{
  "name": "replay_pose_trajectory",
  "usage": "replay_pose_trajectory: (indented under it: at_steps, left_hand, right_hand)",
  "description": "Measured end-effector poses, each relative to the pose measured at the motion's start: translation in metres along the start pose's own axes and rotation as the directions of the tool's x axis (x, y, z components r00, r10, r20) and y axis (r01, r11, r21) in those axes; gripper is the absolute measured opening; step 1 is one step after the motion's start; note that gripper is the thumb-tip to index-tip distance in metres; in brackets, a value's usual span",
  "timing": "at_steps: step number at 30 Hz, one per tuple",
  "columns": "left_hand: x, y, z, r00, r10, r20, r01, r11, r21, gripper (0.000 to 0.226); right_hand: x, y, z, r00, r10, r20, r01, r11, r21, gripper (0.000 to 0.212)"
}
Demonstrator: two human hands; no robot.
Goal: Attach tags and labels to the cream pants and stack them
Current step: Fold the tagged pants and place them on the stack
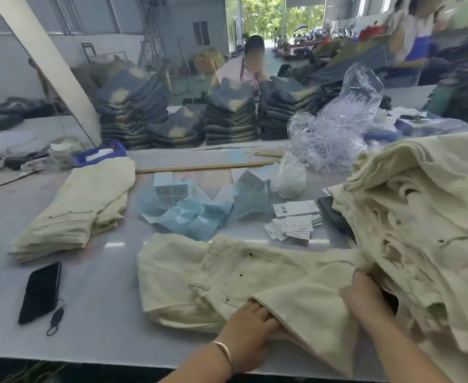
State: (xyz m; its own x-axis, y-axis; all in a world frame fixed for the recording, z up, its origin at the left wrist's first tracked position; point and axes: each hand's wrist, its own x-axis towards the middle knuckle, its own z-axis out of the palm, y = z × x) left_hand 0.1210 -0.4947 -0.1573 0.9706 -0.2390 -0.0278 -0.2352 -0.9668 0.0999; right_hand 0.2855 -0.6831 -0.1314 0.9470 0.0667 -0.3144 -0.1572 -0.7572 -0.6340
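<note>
The left hand, palm down with a thin metal bangle at the wrist, is reaching forward with its fingertips tucked under a fold of the cream cotton pants lying flat on the grey worktable, grasping that fold. The right hand is clenching the same garment's cloth where it is meeting the loose heap of cream pants. A folded stack of cream pants is lying well apart to the left, with white paper tags between.

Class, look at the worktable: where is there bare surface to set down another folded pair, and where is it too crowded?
Bare table lies between the folded stack, the phone and the spread pants, and along the near edge below the phone. The middle is crowded with blue packets and white tags; the unsorted heap fills the right.
</note>
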Motion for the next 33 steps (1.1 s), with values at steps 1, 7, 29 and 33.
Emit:
replay_pose_trajectory:
  at_steps: [1,7,29,33]
  left_hand:
    - [-0.004,-0.002,-0.002,0.99,-0.05,-0.128,0.034,0.992,-0.125,0.033]
    - [0.002,-0.054,-0.016,0.649,-0.63,-0.427,0.496,0.776,-0.39,0.017]
    - [-0.055,-0.185,-0.11,0.416,-0.909,0.004,0.202,0.089,-0.975,0.034]
    - [-0.085,-0.217,-0.085,0.376,-0.906,0.195,0.574,0.062,-0.816,0.032]
  right_hand:
    - [0.0,0.008,0.003,1.0,-0.019,-0.016,0.018,0.999,-0.029,0.023]
    - [0.012,0.01,0.02,0.999,-0.027,-0.047,0.027,1.0,0.005,0.052]
    - [-0.006,-0.052,-0.022,0.95,-0.152,-0.271,0.234,0.924,0.302,0.017]
    - [-0.022,-0.103,0.032,0.907,-0.372,-0.196,0.207,0.801,-0.562,0.052]
